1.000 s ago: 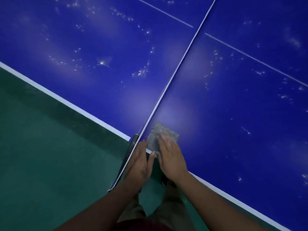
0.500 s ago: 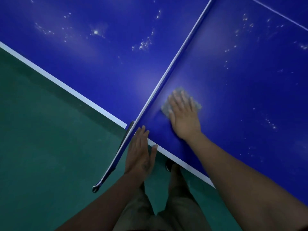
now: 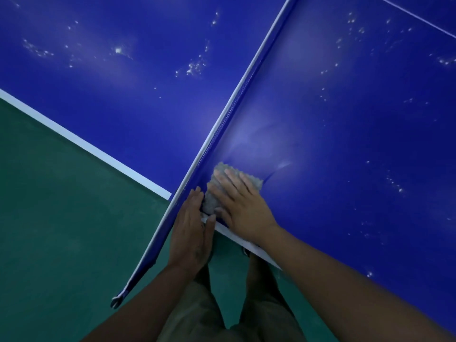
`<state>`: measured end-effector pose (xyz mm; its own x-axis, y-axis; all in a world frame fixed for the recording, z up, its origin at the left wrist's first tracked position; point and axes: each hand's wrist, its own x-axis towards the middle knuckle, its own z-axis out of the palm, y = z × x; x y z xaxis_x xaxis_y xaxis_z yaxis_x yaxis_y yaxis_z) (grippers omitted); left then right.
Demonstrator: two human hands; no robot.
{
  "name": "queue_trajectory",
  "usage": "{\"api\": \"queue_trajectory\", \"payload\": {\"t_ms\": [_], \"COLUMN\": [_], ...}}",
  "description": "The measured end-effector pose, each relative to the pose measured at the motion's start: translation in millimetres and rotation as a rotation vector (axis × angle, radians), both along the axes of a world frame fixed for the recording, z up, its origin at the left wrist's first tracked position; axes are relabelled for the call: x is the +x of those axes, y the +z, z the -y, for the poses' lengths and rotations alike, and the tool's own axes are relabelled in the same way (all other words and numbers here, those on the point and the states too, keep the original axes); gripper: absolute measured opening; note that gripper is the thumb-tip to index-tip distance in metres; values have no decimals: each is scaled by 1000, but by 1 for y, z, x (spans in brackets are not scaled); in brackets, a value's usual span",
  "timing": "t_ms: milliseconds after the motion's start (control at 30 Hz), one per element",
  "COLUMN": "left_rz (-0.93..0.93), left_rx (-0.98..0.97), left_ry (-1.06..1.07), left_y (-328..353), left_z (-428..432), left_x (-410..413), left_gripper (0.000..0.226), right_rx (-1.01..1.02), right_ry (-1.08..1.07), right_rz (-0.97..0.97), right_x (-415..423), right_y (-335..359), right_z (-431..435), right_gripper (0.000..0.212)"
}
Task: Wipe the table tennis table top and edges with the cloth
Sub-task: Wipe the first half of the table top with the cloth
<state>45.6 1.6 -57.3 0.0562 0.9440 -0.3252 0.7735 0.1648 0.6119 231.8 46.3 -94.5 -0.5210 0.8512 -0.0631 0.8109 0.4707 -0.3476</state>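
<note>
Head view: right hand [image 3: 244, 206], fingers spread, is pressing the nubbly grey cloth [image 3: 210, 203] flat at the white near edge of the blue desk [image 3: 345, 144].
Left hand [image 3: 190, 233], fingers together, is lying along the net [image 3: 222, 129], just beside the cloth.

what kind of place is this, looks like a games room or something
Probably an indoor sports hall or games room. A blue table tennis table with a white edge line fills the view, a net runs across it, and the floor beside it is green, like sports flooring.
</note>
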Motion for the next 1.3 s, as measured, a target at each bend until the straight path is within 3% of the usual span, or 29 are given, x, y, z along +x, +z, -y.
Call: {"api": "queue_trajectory", "payload": {"t_ms": [100,200,333,400,600,700,767,900,1000,1300], "left_rz": [-88,-160,-73,-6,54,24,1,-26,-63,-270], "left_rx": [40,58,97,140,249,250,283,313,313,466], "left_ry": [-83,-145,-138,-139,-257,-305,-325,-323,-300,-351], "left_y": [-6,-12,-15,-16,-21,-21,-23,-33,-40,-52], "left_z": [-1,-5,-24,-41,-120,-161,-181,-207,-221,-224], "left_x": [-1,4,21,33,72,86,94,115,128,132], "left_gripper": [69,69,66,63,56,56,55,55,62,70], "right_rx": [6,27,-28,13,-10,3,2,104,56,156], "right_ry": [40,-303,-704,-657,-101,104,69,-371,-611,-336], "right_rz": [-15,21,72,115,50,11,5,113,137,90], "right_x": [32,73,100,88,56,82,108,156,163,142], "right_y": [0,2,6,8,-4,-6,-6,0,8,-1], "right_z": [-57,-127,-148,-119,26,14,-29,-126,-171,-169], "right_gripper": [60,58,61,61,69,65,64,60,61,58]}}
